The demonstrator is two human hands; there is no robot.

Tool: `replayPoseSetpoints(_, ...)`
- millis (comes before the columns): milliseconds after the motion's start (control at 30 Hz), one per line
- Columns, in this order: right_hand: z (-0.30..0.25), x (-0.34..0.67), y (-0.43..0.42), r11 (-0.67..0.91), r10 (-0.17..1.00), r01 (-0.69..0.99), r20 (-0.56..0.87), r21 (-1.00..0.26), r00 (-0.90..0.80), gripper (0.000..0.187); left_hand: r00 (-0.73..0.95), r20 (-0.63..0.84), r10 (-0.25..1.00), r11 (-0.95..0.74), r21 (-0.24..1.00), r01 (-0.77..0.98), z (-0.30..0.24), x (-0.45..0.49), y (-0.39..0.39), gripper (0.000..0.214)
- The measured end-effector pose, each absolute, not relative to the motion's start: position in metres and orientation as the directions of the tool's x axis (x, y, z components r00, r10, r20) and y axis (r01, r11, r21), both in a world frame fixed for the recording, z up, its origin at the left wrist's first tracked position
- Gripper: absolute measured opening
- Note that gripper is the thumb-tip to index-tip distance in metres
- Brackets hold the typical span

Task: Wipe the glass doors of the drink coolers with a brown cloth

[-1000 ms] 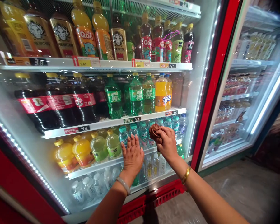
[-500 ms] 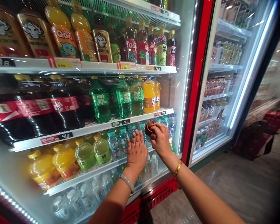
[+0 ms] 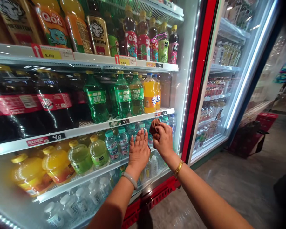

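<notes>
My left hand (image 3: 138, 150) lies flat with fingers stretched out against the glass door (image 3: 183, 82) of a drinks fridge, over the shelf of small water bottles (image 3: 118, 144). My right hand (image 3: 164, 140) is closed around a bunched brown cloth (image 3: 154, 126), pressed to the glass just right of the left hand. A pale bangle sits on my left wrist and a gold one on my right.
Behind the glass are shelves of cola (image 3: 50, 105), green soda (image 3: 124, 95), orange soda (image 3: 150, 93) and juice bottles (image 3: 78, 156). A red door frame (image 3: 197, 76) separates a second fridge (image 3: 226, 79) on the right. A red crate (image 3: 264, 122) and dark bag (image 3: 248, 136) stand on the grey floor.
The view has swung to the right, showing more of the aisle. Both hands stay on the glass, the right hand with the cloth shifting slightly up and left toward the left hand.
</notes>
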State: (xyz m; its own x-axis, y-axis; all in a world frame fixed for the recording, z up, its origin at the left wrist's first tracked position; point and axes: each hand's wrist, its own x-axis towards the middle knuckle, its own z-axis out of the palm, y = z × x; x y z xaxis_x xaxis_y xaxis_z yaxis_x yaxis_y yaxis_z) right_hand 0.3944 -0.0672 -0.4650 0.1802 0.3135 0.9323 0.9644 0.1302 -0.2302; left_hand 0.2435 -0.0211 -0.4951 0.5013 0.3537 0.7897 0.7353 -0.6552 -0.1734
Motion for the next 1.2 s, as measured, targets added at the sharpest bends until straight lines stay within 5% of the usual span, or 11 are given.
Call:
replayPoseSetpoints(167, -0.495, 0.403, -0.080, 0.193, 0.377, 0.968, 0.923, -0.159, 0.076, 0.031, 0.505, 0.780, 0.370, -0.658, -0.164, 0.735, -0.495, 0.244, -0.023, 0.084)
replayPoseSetpoints(367, -0.471, 0.439, -0.068, 0.085, 0.258, 0.943, 0.921, -0.323, 0.292, 0.030, 0.495, 0.782, 0.378, -0.666, -0.142, 0.732, -0.494, 0.246, -0.025, 0.084)
replayPoseSetpoints(600, -0.521, 0.399, -0.084, 0.201, 0.377, 0.966, 0.923, -0.162, 0.077, 0.031, 0.465, 0.783, 0.413, -0.668, -0.087, 0.739, -0.520, 0.247, -0.030, 0.085)
replayPoseSetpoints(833, -0.509, 0.448, -0.075, 0.062, 0.221, 0.936, 0.919, -0.347, 0.326, 0.032, 0.500, 0.754, 0.425, -0.668, -0.112, 0.736, -0.532, 0.246, -0.029, 0.085)
replayPoseSetpoints(1067, -0.538, 0.386, -0.083, 0.194, 0.369, 0.962, 0.923, -0.194, 0.112, 0.032, 0.476, 0.794, 0.379, -0.664, -0.125, 0.737, -0.553, 0.241, -0.030, 0.087)
replayPoseSetpoints(1200, -0.551, 0.400, -0.086, 0.159, 0.319, 0.947, 0.922, -0.280, 0.219, 0.027, 0.491, 0.795, 0.357, -0.672, -0.146, 0.726, -0.568, 0.225, -0.031, 0.083)
